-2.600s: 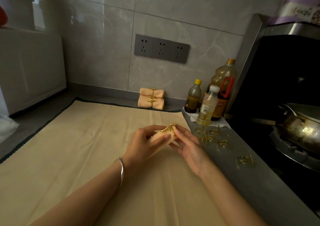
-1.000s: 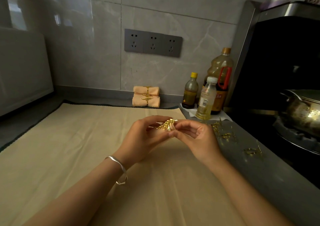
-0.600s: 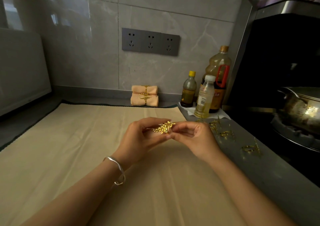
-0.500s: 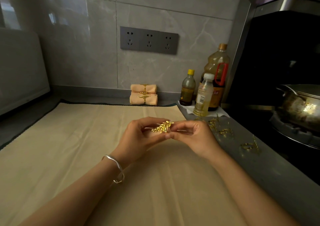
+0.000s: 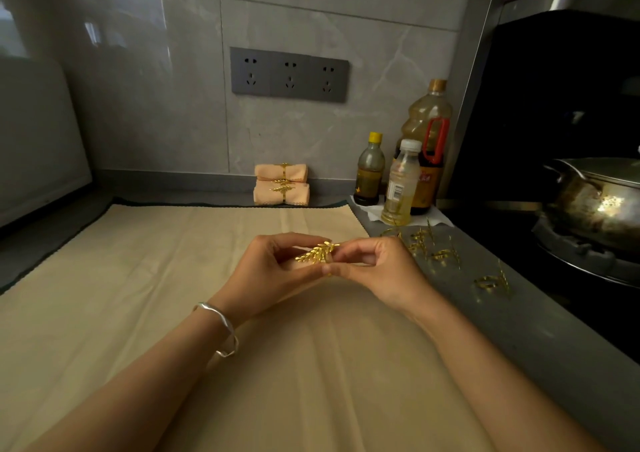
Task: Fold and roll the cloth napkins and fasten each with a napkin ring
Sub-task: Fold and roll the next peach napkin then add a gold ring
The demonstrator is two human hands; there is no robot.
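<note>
left hand (image 5: 273, 271): curled, pinching gold leaf ring (image 5: 317, 252) | right hand (image 5: 377, 271): pinching same ring from other side | ring: held up between both hands, over beige cloth (image 5: 138, 278) | two rolled napkins (image 5: 281, 193): stacked by wall (image 5: 173, 105), ringed | spare rings (image 5: 426, 243): on grey counter (image 5: 519, 330), right of hands

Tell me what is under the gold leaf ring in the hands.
Fingers of the left hand and right hand pinch the gold leaf ring above the beige cloth. They hide whatever sits inside it.
</note>
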